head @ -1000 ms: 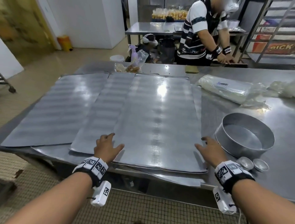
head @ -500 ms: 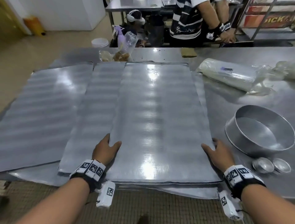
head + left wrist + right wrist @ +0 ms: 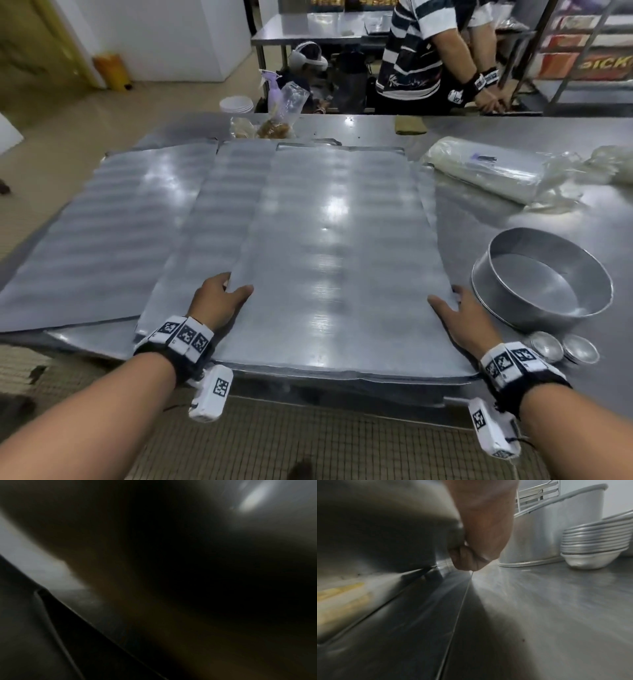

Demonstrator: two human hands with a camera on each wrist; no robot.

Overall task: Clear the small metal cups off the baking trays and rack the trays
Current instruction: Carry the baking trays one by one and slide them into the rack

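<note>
On the steel tabletop (image 3: 513, 219) several flat baking trays lie overlapping, and the top tray (image 3: 335, 260) sits nearest the front edge, its near end overhanging slightly. The left hand (image 3: 215, 301) holds the tray's left long edge near the front corner, thumb lying on the upper face and fingers tucked over the edge out of sight; its grip is on that tray. The right hand (image 3: 462, 315) takes the right long edge the same way, thumb on top; in the right wrist view its fingers (image 3: 465, 558) curl under the tray's rim, just above the tabletop. A second tray (image 3: 205, 233) lies partly beneath the top one, and a third tray (image 3: 102, 233) lies further left. The left wrist view is dark and blurred, showing nothing certain. Just right of the right hand stands a round cake tin (image 3: 544, 277), and near its front sit two stacks of small metal cups (image 3: 561, 347), nested, on the tabletop beside the tray. Across the tabletop lies a roll of plastic bags (image 3: 486, 168), and another person (image 3: 418, 48) in a striped shirt stands beyond.
</note>
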